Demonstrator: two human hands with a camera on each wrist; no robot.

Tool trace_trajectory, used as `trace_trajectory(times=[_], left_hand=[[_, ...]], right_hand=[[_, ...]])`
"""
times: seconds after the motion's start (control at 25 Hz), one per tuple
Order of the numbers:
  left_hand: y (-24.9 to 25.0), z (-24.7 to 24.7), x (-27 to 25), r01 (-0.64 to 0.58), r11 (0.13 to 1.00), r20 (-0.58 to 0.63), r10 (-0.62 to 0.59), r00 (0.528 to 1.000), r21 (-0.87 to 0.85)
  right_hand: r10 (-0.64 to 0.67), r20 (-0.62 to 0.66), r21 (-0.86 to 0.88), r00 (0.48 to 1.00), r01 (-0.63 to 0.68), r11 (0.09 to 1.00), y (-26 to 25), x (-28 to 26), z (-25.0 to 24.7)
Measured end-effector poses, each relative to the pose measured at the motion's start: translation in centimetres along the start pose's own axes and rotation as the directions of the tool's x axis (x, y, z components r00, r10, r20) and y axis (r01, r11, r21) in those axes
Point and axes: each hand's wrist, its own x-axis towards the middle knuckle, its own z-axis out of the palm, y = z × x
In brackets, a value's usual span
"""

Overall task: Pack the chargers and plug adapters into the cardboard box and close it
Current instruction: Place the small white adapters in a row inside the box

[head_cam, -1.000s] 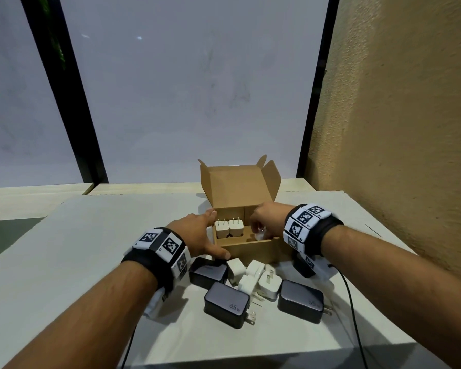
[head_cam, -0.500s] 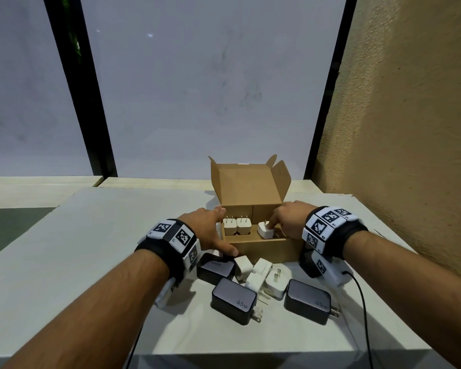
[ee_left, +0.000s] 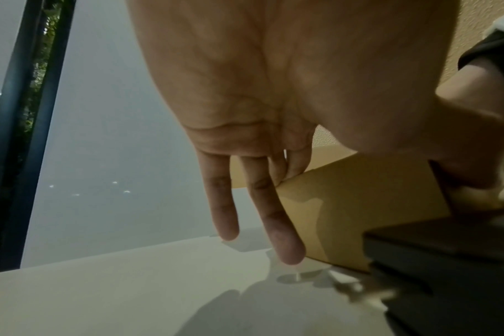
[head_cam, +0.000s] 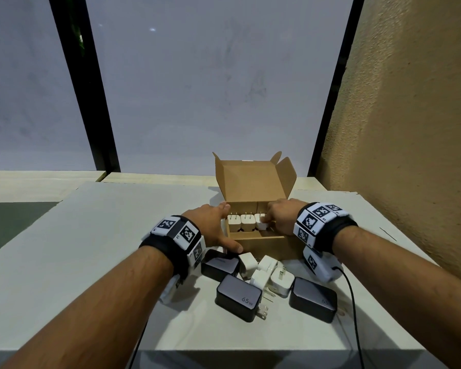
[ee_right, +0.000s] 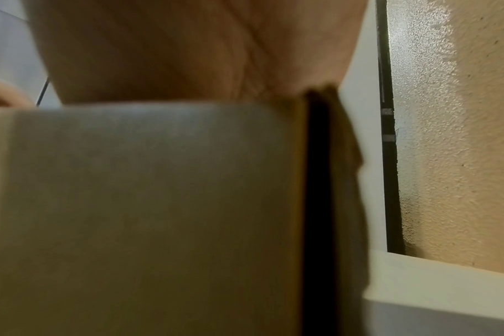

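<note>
The open cardboard box (head_cam: 266, 245) stands mid-table with its lid (head_cam: 253, 179) upright. Inside, three white plug adapters stand in a row, prongs up: two (head_cam: 234, 224) (head_cam: 248, 223) at the left, the third (head_cam: 260, 223) beside them. My right hand (head_cam: 268, 220) pinches that third adapter from the right. My left hand (head_cam: 218, 227) lies flat against the box's left wall (ee_left: 360, 193), fingers (ee_left: 273, 218) straight, thumb along the front corner. In the right wrist view the blurred box wall (ee_right: 158, 204) hides the fingers.
In front of the box lie three black chargers (head_cam: 220, 263) (head_cam: 238, 296) (head_cam: 313, 299) and several loose white adapters (head_cam: 280, 282). A black cable (head_cam: 353, 302) runs off the white table (head_cam: 91, 235) at the front right. A rough tan wall (head_cam: 410, 129) stands close on the right.
My right hand has brought a third white adapter into the box and shifted it left, upright against the other two. The left hand has stayed on the box.
</note>
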Motion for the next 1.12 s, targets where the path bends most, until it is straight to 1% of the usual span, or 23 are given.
trace_trajectory(times=[0.08, 0.12, 0.2, 0.24, 0.32, 0.44, 0.48, 0.56, 0.68, 0.84, 0.92, 0.96, 1.04, 1.12], left_hand=[[0.1, 0.0, -0.2, 0.005, 1.0, -0.003, -0.005, 1.0, 0.023], [0.1, 0.1, -0.3, 0.006, 0.999, -0.005, -0.006, 1.0, 0.031], [0.3, 0.0, -0.4, 0.009, 0.999, -0.009, -0.009, 1.0, 0.037], [0.4, -0.1, -0.5, 0.013, 0.999, -0.007, -0.013, 1.0, 0.038], [0.6, -0.2, -0.6, 0.018, 0.999, -0.01, -0.017, 1.0, 0.043], [0.6, -0.4, -0.7, 0.023, 0.999, -0.01, -0.023, 1.0, 0.032], [0.6, -0.4, -0.7, 0.031, 0.999, -0.007, -0.031, 0.999, 0.018], [0.6, -0.6, -0.8, 0.044, 0.999, -0.001, -0.044, 0.999, 0.0], [0.7, -0.6, -0.6, 0.056, 0.998, 0.004, -0.056, 0.998, 0.024], [0.9, -0.7, -0.7, 0.039, 0.995, -0.002, -0.039, 0.999, 0.088], [1.0, -0.8, -0.9, 0.032, 0.992, -0.011, -0.031, 0.999, 0.123], [1.1, -0.8, -1.0, 0.034, 0.99, -0.013, -0.033, 0.999, 0.136], [1.3, -0.8, -1.2, 0.04, 0.988, -0.007, -0.039, 0.999, 0.149], [1.3, -0.9, -1.3, 0.038, 0.987, -0.004, -0.038, 0.999, 0.158]], right_hand=[[0.014, -0.023, -0.009, 1.0, -0.014, 1.0, -0.2, -0.8, -0.4], [0.016, -0.068, -0.002, 0.998, -0.016, 1.0, -0.4, -1.5, -0.8], [0.016, -0.181, 0.084, 0.983, -0.001, 0.996, -0.9, -3.6, -1.7], [0.019, -0.209, 0.144, 0.978, 0.011, 0.989, -1.2, -5.0, -2.1], [0.008, -0.178, 0.219, 0.984, 0.032, 0.975, -1.9, -7.9, -2.5], [-0.064, -0.051, 0.258, 0.997, 0.075, 0.963, -2.8, -11.3, -1.9], [-0.093, -0.036, 0.277, 0.995, 0.099, 0.956, -3.0, -11.7, -1.4], [-0.128, -0.063, 0.314, 0.99, 0.141, 0.939, -3.2, -11.9, -0.3], [-0.135, -0.111, 0.336, 0.985, 0.165, 0.927, -3.2, -11.5, 1.0], [-0.149, -0.162, 0.366, 0.975, 0.2, 0.909, -2.6, -11.5, 0.3], [-0.13, -0.195, 0.43, 0.972, 0.204, 0.88, -1.6, -11.5, -1.3], [-0.1, -0.219, 0.468, 0.971, 0.195, 0.862, -1.0, -11.3, -2.2], [-0.014, -0.287, 0.53, 0.958, 0.17, 0.831, 0.4, -10.3, -3.4], [0.076, -0.333, 0.527, 0.94, 0.119, 0.841, 1.5, -8.4, -3.6]])
